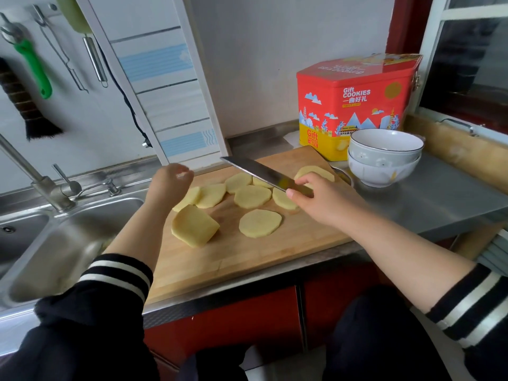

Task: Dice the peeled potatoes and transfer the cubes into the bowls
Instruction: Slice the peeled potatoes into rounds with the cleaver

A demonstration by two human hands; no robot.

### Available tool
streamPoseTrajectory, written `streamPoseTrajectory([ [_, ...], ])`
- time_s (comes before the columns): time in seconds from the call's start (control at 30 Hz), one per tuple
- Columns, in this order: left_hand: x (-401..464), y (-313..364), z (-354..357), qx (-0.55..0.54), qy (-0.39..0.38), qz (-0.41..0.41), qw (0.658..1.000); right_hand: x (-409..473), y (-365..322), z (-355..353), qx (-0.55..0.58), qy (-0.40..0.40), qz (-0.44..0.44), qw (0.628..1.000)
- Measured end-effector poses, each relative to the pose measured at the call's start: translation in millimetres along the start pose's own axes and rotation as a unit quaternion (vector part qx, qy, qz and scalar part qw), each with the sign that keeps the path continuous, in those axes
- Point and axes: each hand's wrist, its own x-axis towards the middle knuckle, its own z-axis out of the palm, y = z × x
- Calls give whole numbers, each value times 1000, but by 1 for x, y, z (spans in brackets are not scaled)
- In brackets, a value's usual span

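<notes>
L hand (171, 179): raised, fingers loosely curled, holding nothing
R hand (316, 198): fingers wrapped round knife (264, 173) handle
Forearms: both bare, extended fwd

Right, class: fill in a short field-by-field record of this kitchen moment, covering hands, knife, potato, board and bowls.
left hand: raised over the board's left end, holding nothing
right hand: grips the knife, blade pointing away and to the left
potato slices: flat rounds spread on the board, not yet diced
cutting board: wooden, on the steel counter beside the sink
bowls: two stacked, right of the board, no potato seen inside
</notes>
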Motion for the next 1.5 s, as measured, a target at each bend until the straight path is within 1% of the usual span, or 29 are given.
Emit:
streamPoseTrajectory([
  [0.07,-19,6,-3,-66,82,54,993,-1,-12,3,64,-20,8,998],
  [0.13,-42,5,-2,-97,140,120,978,-3,-25,3,160,-47,18,986],
  [0.23,-73,-12,4,-98,180,216,955,-8,-43,-3,255,-83,13,963],
  [0.3,-87,-23,10,-73,177,252,949,-11,-53,-9,273,-100,8,957],
  [0.4,-99,-33,15,-48,149,260,953,-12,-70,-13,220,-121,-8,968],
  [0.47,-100,-38,18,-53,160,272,947,-14,-82,-13,175,-138,-22,975],
  [0.63,-97,-44,25,-61,186,290,937,-20,-109,-5,101,-186,-39,977],
  [0.8,-93,-46,27,-85,207,286,932,-24,-129,-2,-3,-191,-70,979],
  [0.93,-92,-46,28,-72,201,282,935,-26,-140,-7,-25,-182,-74,980],
  [1.27,-93,-46,28,-59,197,295,933,-35,-157,-11,-15,-195,-76,978],
  [1.5,-92,-48,28,-60,189,298,934,-37,-167,-10,-68,-204,-58,975],
])
